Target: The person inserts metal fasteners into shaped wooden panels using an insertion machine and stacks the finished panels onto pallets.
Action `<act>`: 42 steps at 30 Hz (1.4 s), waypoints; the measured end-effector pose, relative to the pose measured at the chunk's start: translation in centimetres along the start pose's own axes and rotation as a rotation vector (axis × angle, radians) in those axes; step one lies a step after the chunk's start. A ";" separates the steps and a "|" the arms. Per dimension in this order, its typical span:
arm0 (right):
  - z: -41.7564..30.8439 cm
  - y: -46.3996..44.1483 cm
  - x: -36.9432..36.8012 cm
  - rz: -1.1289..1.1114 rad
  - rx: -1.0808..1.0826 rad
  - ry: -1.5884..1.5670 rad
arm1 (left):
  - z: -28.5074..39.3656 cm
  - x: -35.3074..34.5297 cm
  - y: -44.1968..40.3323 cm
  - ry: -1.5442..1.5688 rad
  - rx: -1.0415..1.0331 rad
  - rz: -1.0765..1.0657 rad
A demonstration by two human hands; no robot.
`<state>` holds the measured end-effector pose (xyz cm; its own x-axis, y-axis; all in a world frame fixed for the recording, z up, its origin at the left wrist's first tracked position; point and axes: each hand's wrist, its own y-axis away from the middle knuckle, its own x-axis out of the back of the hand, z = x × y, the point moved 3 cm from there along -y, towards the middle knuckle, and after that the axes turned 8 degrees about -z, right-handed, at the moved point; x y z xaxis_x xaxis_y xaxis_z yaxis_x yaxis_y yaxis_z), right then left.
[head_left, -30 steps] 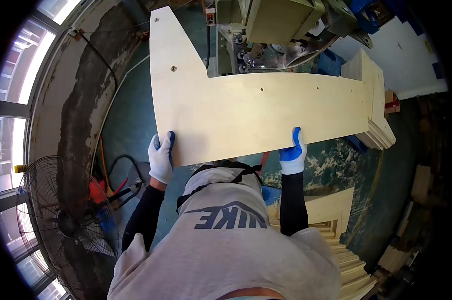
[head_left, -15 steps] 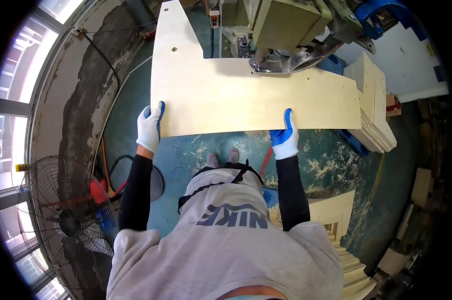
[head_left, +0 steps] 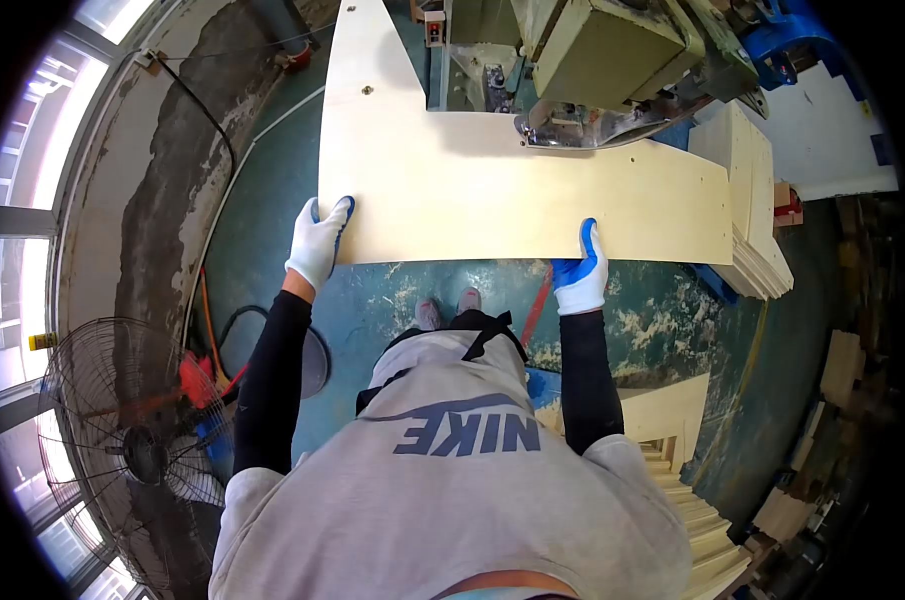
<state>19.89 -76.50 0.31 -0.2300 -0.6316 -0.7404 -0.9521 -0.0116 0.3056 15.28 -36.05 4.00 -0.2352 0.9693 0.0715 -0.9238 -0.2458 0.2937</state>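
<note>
Wooden panel gripped along near edge, between both hands.

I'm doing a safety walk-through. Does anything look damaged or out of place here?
The wall at left looks damaged: dark, ragged patches break its paler surface. The floor near the right hand is blotched pale, worn or dusty.

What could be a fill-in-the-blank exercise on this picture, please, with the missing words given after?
The left hand wears a glove of white and ____. Besides the left hand, the board is held by the ____ hand. The fan stands on the person's ____ side. The shirt bears the word ____.
Missing words: blue; right; left; NIKE.
</note>
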 end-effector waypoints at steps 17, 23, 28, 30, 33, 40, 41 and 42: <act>0.7 -1.0 0.1 -0.011 0.068 -0.010 | 1.3 0.9 -1.8 0.028 0.019 -0.049; -1.3 0.5 -0.2 -0.010 0.082 -0.078 | 1.2 1.1 -1.6 0.036 -0.045 -0.031; -7.9 -1.1 2.8 -0.013 0.227 -0.030 | 2.4 1.2 0.1 0.005 -0.074 -0.028; -8.1 -1.6 3.7 0.069 0.308 0.087 | 3.0 2.2 2.1 -0.055 -0.104 0.023; -3.6 2.1 2.4 0.016 0.096 -0.006 | -0.8 9.6 5.0 -0.053 -0.119 0.122; 2.3 2.8 -3.4 -0.106 -0.126 0.054 | -4.1 20.5 9.4 0.067 -0.080 0.227; 2.5 2.4 -3.7 -0.124 -0.126 0.052 | -4.3 20.8 9.3 0.063 -0.067 0.224; 2.5 2.2 -3.9 -0.122 -0.117 0.061 | -4.6 21.1 9.0 0.059 -0.051 0.223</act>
<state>18.22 -72.12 2.34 -0.0980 -0.6657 -0.7397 -0.9413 -0.1793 0.2860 0.63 -17.84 3.73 -0.4510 0.8895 0.0734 -0.8607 -0.4552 0.2279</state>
